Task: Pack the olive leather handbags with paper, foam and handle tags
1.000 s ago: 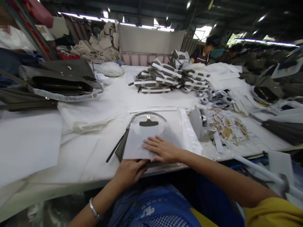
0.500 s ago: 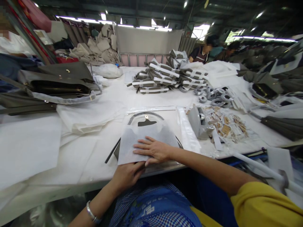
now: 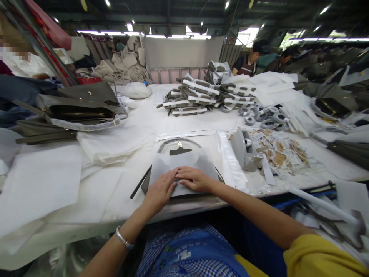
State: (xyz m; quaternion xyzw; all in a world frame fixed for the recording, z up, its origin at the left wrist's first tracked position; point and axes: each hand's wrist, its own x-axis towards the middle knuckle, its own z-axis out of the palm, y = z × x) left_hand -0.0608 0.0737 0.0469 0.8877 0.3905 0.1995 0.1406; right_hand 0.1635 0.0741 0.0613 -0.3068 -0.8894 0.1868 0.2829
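A dark grey-green handbag [image 3: 146, 182] lies flat before me near the table's front edge. Most of it is covered by a thin white sheet [image 3: 164, 163]. Beyond the sheet show the bag's flap tab with a gold clasp [image 3: 180, 144] and its curved handle [image 3: 190, 141]. My left hand [image 3: 162, 188] lies flat on the sheet's left half, fingers extended. On the sheet's right half rests my right hand [image 3: 196, 180], palm down, fingers stretched out. The two hands' fingertips meet near the middle. Neither hand grips anything.
Open handbags [image 3: 83, 105] lie at the left above white sheets [image 3: 46, 181]. Wrapped straps [image 3: 198, 92] are piled at the back, near grey rolls [image 3: 269, 117]. A grey tape dispenser [image 3: 245, 152] stands right of the bag, beside a heap of small tags [image 3: 282, 152]. Co-workers [image 3: 249, 61] are behind.
My left hand has moved from the bag's front edge up onto the sheet. My right hand has shifted slightly right, and its fingers are closer together. The view has turned slightly left.
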